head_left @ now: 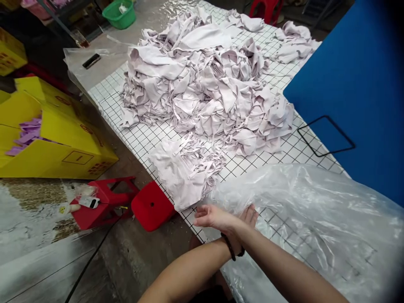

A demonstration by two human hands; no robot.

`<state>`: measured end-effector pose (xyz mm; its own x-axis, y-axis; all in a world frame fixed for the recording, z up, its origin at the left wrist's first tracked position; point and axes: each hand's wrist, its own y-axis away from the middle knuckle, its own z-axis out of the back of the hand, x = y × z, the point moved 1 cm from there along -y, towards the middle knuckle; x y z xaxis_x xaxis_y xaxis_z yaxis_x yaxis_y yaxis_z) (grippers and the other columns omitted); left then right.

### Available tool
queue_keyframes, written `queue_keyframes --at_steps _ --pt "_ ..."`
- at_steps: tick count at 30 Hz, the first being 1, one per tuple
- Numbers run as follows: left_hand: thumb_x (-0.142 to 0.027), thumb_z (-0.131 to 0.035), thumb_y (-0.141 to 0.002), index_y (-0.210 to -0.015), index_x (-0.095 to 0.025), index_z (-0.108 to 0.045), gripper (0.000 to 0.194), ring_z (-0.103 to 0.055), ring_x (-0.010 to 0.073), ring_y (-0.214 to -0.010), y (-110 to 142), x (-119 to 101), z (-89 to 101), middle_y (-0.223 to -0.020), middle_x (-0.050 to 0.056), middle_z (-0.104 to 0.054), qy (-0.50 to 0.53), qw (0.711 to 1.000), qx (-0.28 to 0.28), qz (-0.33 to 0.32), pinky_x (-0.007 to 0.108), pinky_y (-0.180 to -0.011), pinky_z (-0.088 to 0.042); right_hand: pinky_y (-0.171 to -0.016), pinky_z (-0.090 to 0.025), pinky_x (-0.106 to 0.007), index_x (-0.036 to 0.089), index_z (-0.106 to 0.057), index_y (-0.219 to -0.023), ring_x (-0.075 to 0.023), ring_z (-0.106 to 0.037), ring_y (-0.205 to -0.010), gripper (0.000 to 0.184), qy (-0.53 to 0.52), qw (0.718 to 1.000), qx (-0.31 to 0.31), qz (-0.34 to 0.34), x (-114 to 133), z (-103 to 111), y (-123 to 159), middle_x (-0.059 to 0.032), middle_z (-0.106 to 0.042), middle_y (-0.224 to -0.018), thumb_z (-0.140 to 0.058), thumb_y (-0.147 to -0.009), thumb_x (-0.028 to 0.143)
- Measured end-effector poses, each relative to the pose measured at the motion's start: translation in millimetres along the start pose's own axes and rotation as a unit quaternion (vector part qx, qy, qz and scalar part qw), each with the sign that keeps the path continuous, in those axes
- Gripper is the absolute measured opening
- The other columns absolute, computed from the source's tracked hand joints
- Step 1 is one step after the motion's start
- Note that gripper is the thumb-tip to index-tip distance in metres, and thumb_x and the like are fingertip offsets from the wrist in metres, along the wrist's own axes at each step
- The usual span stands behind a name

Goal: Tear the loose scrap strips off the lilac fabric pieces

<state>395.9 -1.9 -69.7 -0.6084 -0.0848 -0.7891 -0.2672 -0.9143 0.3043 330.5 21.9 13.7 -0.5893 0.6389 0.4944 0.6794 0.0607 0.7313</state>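
Clear plastic sheeting (315, 198) and pale lilac-grey fabric bundle (181, 174).
Sheeting: transparent, glossy, wrinkled; spread loosely, centred toward 4 o'clock. Bundle: low, crumpled, toward 8 o'clock of view centre, by sheeting's 10 o'clock end; broad cloth on its 8 o'clock side, narrow tangled strips toward 2 o'clock.

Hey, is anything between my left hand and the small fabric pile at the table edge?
Yes. Crumpled clear plastic lies between your left hand and the small fabric pile. Your right forearm also crosses over your left arm.
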Motion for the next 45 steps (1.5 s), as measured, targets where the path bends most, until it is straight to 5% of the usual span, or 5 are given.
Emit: queue_keyframes --at_steps 8,14,20,27,45 --pt "-0.028 -0.039 -0.086 -0.147 -0.027 0.000 0.072 -0.015 0.0191 -0.138 43 -37 17.6 -0.150 0.008 -0.020 -0.023 0.998 -0.026 0.055 0.041 -0.112 -0.031 -0.063 -0.047 -0.027 0.014 -0.060 -0.073 -0.0129 -0.057 -0.061 0.030 0.025 0.993 -0.067 0.091 -21 24 -42 0.0006 -0.061 -0.064 -0.079 -0.055 0.030" --pt "-0.041 -0.045 -0.090 -0.100 -0.023 -0.069 0.032 -0.067 0.0171 -0.088 134 -70 127.0 -0.090 0.002 -0.072 0.169 0.982 0.072 -0.045 0.026 -0.083 -0.053 -0.082 -0.047 -0.031 0.018 -0.067 -0.106 -0.0185 -0.060 -0.090 0.048 0.090 0.981 0.127 0.117 -9 42 -33 -0.0051 -0.067 -0.102 -0.075 -0.063 0.036" --pt "-0.042 -0.071 -0.070 -0.129 -0.018 -0.047 0.068 -0.036 0.0279 -0.132 187 57 288.5 -0.140 0.013 -0.039 -0.086 0.806 -0.523 0.263 0.040 -0.111 -0.028 -0.059 -0.044 -0.024 0.012 -0.060 -0.118 -0.0135 -0.057 -0.063 0.051 0.318 0.934 0.109 0.121 -14 37 -33 -0.0032 -0.067 -0.080 -0.067 -0.071 0.030" --pt "-0.052 -0.082 -0.046 -0.132 -0.017 -0.043 0.100 -0.046 0.0311 -0.124 166 177 346.4 -0.136 0.016 -0.048 0.177 0.885 -0.293 0.316 0.044 -0.104 -0.038 -0.056 -0.037 -0.021 0.016 -0.060 -0.118 -0.0112 -0.052 -0.056 0.046 0.439 0.875 0.014 0.202 -20 39 -31 0.0017 -0.061 -0.061 -0.051 -0.073 0.013" --pt "-0.035 -0.088 -0.037 -0.110 -0.018 -0.063 0.079 -0.061 0.0278 -0.105 135 187 373.1 -0.105 0.009 -0.070 0.307 0.876 -0.113 0.355 0.037 -0.093 -0.048 -0.066 -0.047 -0.028 0.015 -0.064 -0.087 -0.0200 -0.065 -0.078 0.024 0.081 0.982 -0.099 0.140 -23 43 -41 -0.0068 -0.071 -0.085 -0.063 -0.063 0.021"
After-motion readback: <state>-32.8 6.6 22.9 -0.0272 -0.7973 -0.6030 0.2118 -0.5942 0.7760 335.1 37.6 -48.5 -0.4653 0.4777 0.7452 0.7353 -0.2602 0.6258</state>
